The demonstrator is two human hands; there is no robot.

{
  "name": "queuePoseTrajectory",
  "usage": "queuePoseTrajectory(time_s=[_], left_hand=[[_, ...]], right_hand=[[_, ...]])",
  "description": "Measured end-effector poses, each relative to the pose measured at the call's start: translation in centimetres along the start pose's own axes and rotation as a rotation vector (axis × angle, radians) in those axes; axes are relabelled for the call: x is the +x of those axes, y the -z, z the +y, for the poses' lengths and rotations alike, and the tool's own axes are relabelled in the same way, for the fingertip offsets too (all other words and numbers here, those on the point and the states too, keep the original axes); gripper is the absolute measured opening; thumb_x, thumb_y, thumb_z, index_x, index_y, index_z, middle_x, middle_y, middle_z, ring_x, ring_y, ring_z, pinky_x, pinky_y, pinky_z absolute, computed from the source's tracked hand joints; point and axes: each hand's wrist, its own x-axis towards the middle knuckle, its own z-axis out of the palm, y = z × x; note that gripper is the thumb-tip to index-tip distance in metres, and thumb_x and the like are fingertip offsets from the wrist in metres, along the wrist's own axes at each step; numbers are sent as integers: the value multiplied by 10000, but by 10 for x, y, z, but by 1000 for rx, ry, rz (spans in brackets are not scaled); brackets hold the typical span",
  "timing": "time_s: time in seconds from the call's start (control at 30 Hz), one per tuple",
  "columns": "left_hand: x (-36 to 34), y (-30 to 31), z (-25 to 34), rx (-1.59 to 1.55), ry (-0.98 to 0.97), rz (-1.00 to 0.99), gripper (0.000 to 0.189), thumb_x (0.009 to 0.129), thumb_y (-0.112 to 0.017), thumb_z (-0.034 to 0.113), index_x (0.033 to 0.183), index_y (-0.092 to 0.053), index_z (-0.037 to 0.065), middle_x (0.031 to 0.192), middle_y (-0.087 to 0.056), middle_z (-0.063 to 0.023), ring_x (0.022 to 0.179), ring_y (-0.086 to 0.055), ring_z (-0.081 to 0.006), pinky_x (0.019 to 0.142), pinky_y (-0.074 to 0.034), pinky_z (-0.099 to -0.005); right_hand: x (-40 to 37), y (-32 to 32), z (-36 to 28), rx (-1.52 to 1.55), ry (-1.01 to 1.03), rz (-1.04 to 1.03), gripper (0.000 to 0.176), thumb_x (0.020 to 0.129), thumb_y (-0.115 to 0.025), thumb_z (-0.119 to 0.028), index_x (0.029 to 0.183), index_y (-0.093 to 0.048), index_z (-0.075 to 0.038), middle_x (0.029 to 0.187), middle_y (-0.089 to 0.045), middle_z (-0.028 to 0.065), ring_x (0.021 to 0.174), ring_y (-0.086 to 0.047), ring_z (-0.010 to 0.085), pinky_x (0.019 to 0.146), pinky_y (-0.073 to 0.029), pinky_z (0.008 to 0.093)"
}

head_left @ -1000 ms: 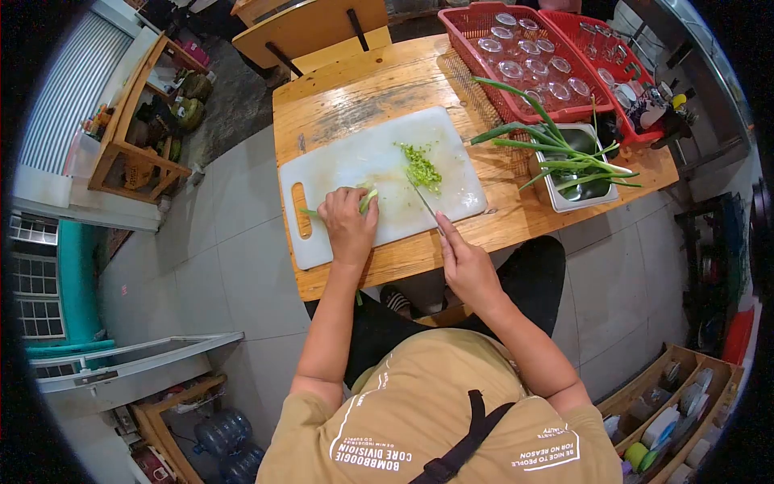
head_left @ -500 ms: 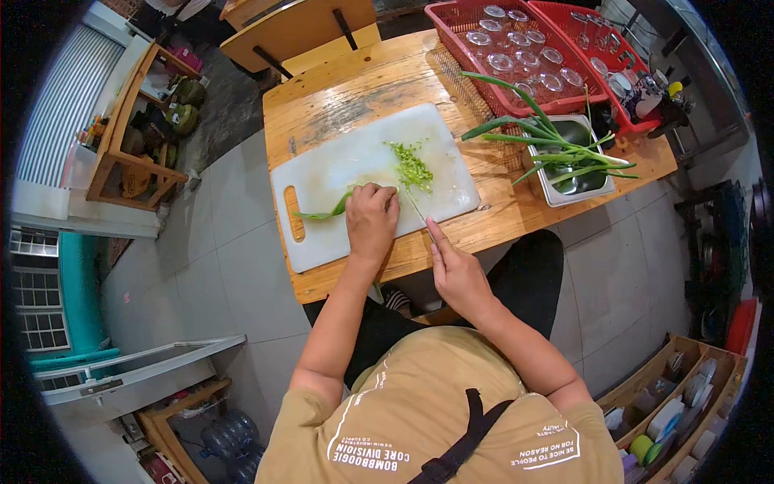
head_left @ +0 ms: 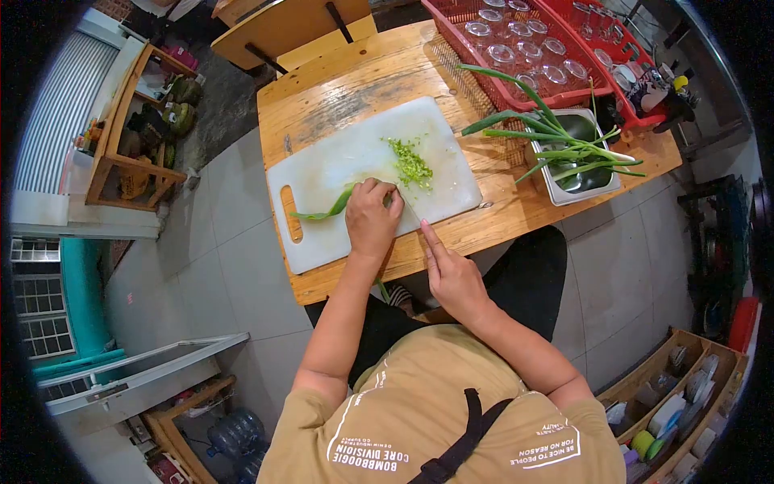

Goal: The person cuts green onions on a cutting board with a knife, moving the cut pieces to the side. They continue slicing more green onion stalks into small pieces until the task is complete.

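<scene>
My left hand (head_left: 375, 216) is closed over a green onion (head_left: 326, 208), pressing it onto a white cutting board (head_left: 322, 169). The leafy end of the green onion sticks out to the left, near the board's handle slot. In my right hand (head_left: 453, 278) is a knife (head_left: 409, 208), its handle inside my fingers and my index finger stretched along it. The blade lies close beside my left fingertips. Chopped green onion (head_left: 413, 165) forms a small heap on the board, just beyond the blade.
At the right of the wooden table (head_left: 322, 93), whole green onions (head_left: 564, 145) lie across a metal container (head_left: 617, 181). Behind it stands a red basket (head_left: 484, 81) of upturned glasses, with a second red basket (head_left: 625, 68) alongside. A chair (head_left: 294, 32) is at the far edge.
My right hand and the knife have shifted slightly left, closer to my left hand. My left hand stays on the green onion. The whole view has shifted a little.
</scene>
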Motion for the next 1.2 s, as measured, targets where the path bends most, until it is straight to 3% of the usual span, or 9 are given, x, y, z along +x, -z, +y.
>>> queuePoseTrajectory(time_s=[0.27,0.33,0.73,0.97,1.03,1.2], left_hand=[[1,1,-1,-63,49,-21,81,870,-770,117,889,-786,40,921,-708,-99,938,-666,-331,851,-554,-437],[2,0,-2,-79,53,-28,85,870,-770,120,887,-785,37,924,-710,-101,936,-667,-330,852,-553,-436],[4,4,-4,-119,89,-91,115,874,-770,131,896,-783,18,932,-711,-137,950,-676,-354,864,-554,-443],[1,0,-5,-140,63,-33,119,878,-773,134,889,-781,15,926,-709,-134,942,-677,-346,857,-552,-441],[2,2,-3,-140,101,-72,119,882,-771,132,885,-782,14,929,-713,-133,942,-677,-348,856,-552,-443],[2,0,-4,-122,83,-46,114,881,-764,122,889,-784,11,937,-717,-135,949,-677,-354,864,-553,-449]], right_hand=[[1,-3,0,24,3,9,654,1086,-585,-146,1704,-372,-147,774,-665,212,680,-683,410,653,-565,525],[2,-3,-1,42,-31,24,617,1087,-604,-133,1678,-429,-171,775,-672,236,703,-686,433,671,-548,537],[50,-19,2,-20,-46,-51,656,1059,-576,-128,1686,-381,-132,823,-717,239,693,-690,459,648,-573,558],[4,1,5,-81,-56,-71,616,1088,-585,-158,1678,-410,-163,814,-700,248,707,-694,447,645,-541,562],[4,-2,7,-132,0,-16,670,1057,-602,-139,1694,-394,-146,735,-655,212,666,-695,388,642,-585,513],[15,-2,4,-46,6,2,649,1071,-599,-136,1688,-397,-130,759,-660,222,685,-685,411,652,-573,520]])
